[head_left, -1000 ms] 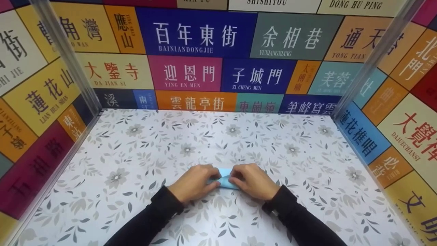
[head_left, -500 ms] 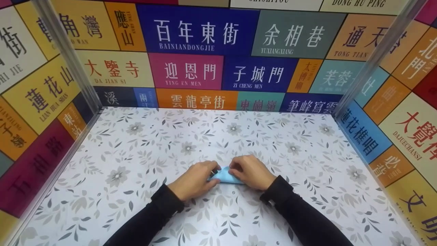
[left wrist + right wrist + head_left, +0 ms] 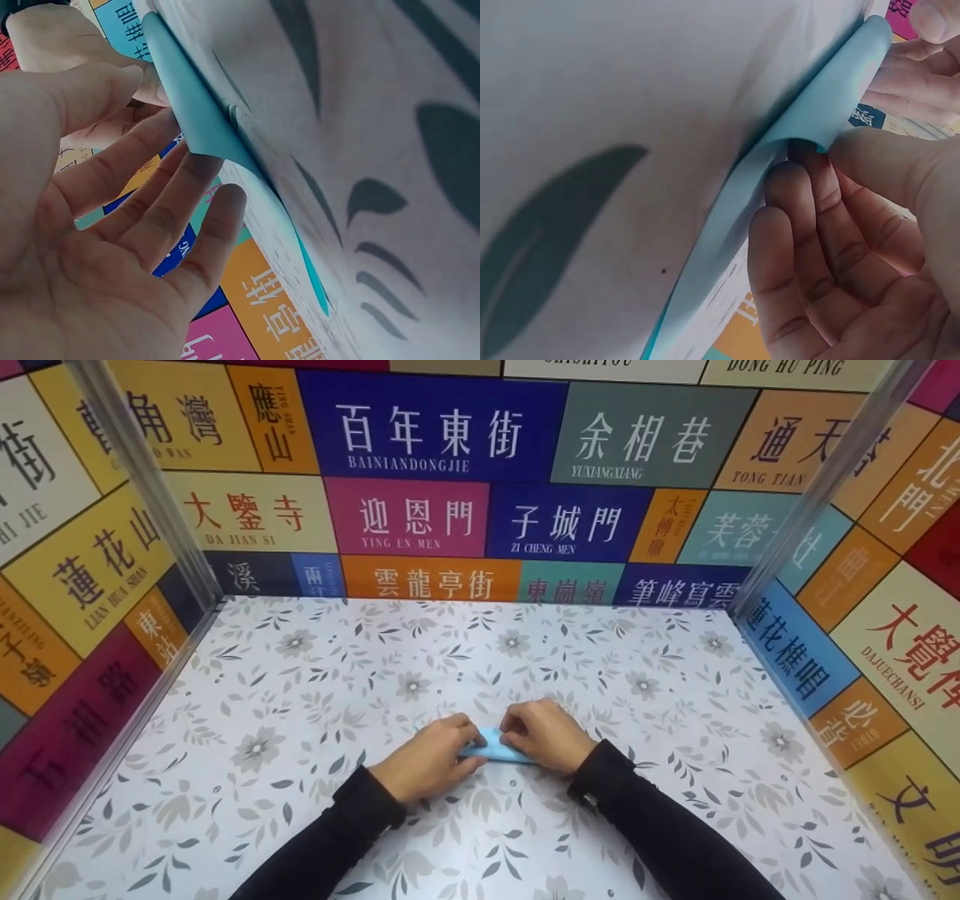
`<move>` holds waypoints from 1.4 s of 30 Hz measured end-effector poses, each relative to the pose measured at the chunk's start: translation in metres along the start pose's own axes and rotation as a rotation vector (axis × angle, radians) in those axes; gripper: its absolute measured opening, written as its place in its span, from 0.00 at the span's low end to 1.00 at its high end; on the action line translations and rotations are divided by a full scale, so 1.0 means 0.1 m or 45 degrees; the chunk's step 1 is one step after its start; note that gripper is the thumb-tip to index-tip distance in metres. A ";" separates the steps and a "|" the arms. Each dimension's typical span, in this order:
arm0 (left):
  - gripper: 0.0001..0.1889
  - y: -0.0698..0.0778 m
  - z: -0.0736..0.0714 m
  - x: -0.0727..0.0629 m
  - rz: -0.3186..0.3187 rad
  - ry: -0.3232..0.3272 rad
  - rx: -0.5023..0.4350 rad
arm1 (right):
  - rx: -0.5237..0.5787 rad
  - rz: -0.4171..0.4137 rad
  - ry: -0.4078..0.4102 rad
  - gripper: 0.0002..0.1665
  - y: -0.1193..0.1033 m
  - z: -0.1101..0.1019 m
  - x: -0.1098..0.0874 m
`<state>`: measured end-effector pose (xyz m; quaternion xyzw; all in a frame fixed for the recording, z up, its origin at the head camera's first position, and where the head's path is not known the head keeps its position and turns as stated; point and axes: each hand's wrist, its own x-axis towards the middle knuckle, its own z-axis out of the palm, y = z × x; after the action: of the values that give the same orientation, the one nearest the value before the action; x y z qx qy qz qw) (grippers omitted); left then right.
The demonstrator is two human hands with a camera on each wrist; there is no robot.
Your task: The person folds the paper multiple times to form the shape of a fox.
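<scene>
Head view: a light-blue sheet [image 3: 501, 747] is located between the left hand [image 3: 430, 759] and the right hand [image 3: 553, 736], on a floral tabletop [image 3: 322, 690]. Its long axis is laid across from hand to hand. Its left end is touched by the left fingers; its right end is held under the bunched right fingertips. Beyond the hands, lettering is read on wall panels: BAINIANDONGJIE on a navy panel [image 3: 442, 397], YUXIANGXIANG on a grey panel [image 3: 652, 401], YING EN MEN on a pink panel [image 3: 349, 510], and DA JIAN SI on a cream panel [image 3: 247, 487], further out to the left.

Left wrist view: the fingers are seen loosely spread, with the index and neighbouring tips touched to the sheet's curled edge; the thumb is held apart from it. The sheet is slanted from upper left, beside the right hand, to a narrow tip pointed lower right, past the outermost finger.

Right wrist view: the curled edge is pinched between thumb and forefinger. The rolled part is directed up and right, toward the left hand; a flatter strip is extended lower left, past the other fingers.
</scene>
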<state>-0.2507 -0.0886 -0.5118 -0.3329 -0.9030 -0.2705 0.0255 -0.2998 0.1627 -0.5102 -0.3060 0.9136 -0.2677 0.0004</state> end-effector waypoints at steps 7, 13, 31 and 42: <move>0.12 -0.01 -0.04 -0.02 -0.018 0.002 0.080 | -0.013 -0.018 -0.008 0.03 0.00 -0.01 0.00; 0.12 -0.02 -0.06 -0.04 -0.030 0.004 0.146 | -0.018 -0.023 -0.007 0.03 0.01 0.00 0.00; 0.16 -0.04 -0.09 -0.03 0.026 -0.025 0.160 | -0.057 0.050 0.071 0.05 -0.04 0.04 0.06; 0.16 -0.04 -0.07 -0.04 0.038 -0.039 0.224 | -0.002 0.044 0.020 0.08 -0.01 0.04 0.08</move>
<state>-0.2508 -0.0969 -0.5083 -0.3467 -0.9185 -0.1848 0.0449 -0.3050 0.1554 -0.5120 -0.2881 0.9189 -0.2695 -0.0025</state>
